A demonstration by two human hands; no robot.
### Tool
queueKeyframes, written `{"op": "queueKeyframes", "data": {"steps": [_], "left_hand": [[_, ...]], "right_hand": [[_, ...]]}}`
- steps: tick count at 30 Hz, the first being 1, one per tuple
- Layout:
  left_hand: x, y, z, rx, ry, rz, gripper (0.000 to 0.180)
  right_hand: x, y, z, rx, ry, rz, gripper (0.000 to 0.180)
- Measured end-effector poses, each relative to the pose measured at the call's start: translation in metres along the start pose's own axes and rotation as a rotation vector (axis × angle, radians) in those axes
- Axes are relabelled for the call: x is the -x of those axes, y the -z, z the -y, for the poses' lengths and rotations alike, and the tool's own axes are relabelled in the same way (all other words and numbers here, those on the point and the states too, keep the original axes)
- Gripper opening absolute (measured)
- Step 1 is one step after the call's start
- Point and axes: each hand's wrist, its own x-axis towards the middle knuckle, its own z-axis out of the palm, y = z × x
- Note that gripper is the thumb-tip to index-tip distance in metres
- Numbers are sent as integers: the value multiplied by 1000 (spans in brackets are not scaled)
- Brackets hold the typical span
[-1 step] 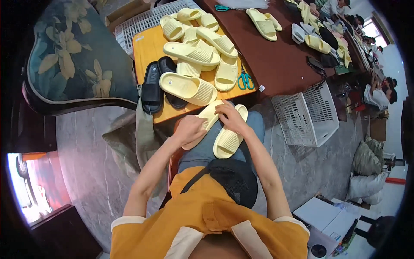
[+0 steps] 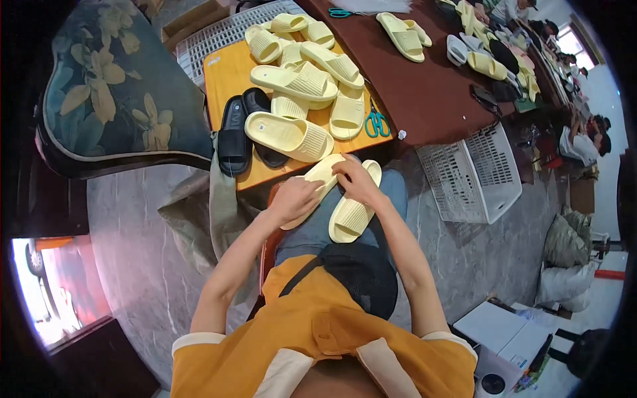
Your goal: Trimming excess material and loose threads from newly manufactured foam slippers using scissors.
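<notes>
A pale yellow slide sandal (image 2: 317, 180) is gripped over the lap, just near of the orange counter (image 2: 222, 76), by the closed left hand (image 2: 295, 199) and right hand (image 2: 356, 182), and should arguably be kept steady beside its mate (image 2: 352, 212).

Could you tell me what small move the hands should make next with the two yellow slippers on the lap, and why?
Probably lift the pair and set it on the orange board. The left hand and right hand each rest on a pale yellow slipper on the lap, side by side, while the finished-looking yellow slippers are piled just ahead, within easy reach.
</notes>
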Motion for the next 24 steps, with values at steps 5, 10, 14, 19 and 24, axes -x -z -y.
{"op": "queueKeyframes", "data": {"steps": [5, 10, 14, 19, 24], "left_hand": [[-24, -7, -52, -197, -108, -5, 31], [-19, -56, -65, -439, -178, -107, 35], [-19, -57, -57, -458, -194, -107, 36], [-11, -60, -56, -488, -188, -78, 50], [-9, -65, -60, -512, -188, -63, 53]], "right_hand": [[18, 13, 17, 38, -120, -290, 18], [25, 16, 17, 260, -55, -390, 14], [12, 17, 19, 491, 51, -408, 5], [5, 13, 14, 704, 213, -250, 9], [-1, 13, 11, 796, 282, -143, 7]]}}
